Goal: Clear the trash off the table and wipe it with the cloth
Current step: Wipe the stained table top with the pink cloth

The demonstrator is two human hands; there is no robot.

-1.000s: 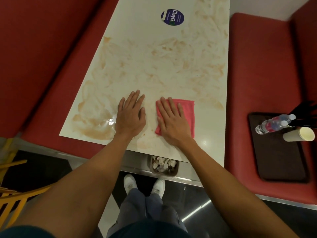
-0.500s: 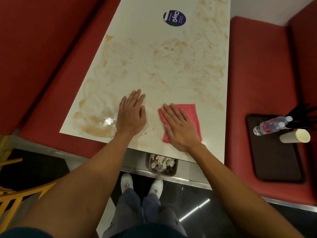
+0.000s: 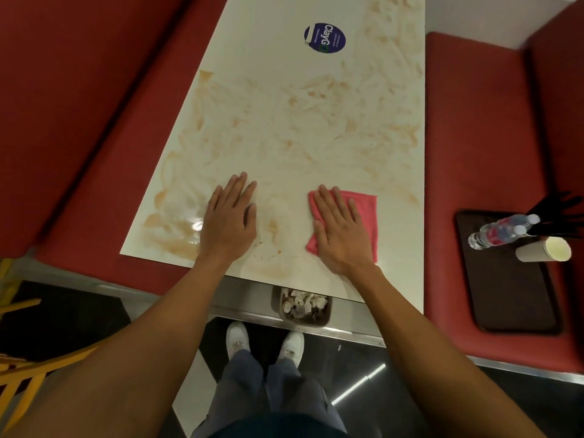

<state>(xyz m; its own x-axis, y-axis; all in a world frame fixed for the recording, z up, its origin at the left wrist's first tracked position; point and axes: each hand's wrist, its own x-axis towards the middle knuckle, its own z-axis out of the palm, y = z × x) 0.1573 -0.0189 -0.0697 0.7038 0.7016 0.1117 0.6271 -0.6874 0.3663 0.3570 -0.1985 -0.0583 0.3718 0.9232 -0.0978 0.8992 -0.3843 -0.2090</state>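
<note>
Nearest the camera, two white shoes [image 3: 237,338] stand below grey trouser legs on a dark floor; part of a yellow chair [image 3: 22,371] shows at lower left. Just beyond the shoes, under the near edge of the table [image 3: 268,58], a small brown bin [image 3: 305,320] holds crumpled white paper [image 3: 303,301]. Both forearms reach forward over that edge. The left hand [image 3: 229,222] lies flat, palm down, on the bare tabletop toward the near-left corner, fingers straight and close together, holding nothing; a wet glare [image 3: 196,226] sits just beside its little-finger side. The right hand [image 3: 339,230] lies palm down on the pink cloth [image 3: 368,216], fingers straight and slightly spread, pressing rather than gripping. The cloth lies flat on the table near its near edge, toward the right side and apart from the left hand; its right and far parts show past the fingers. Pale brown smears [image 3: 316,96] cover most of the tabletop, from the near-left corner to the far end; farther on, a round dark-blue sticker [image 3: 325,38] reads "ClayG". Red benches flank the table. On the right bench [image 3: 458,121] a dark tray [image 3: 505,295] carries two plastic bottles [image 3: 496,232] lying on their sides and a paper cup [image 3: 543,251], also on its side, just beside them; the black items behind them are too unclear to name.
</note>
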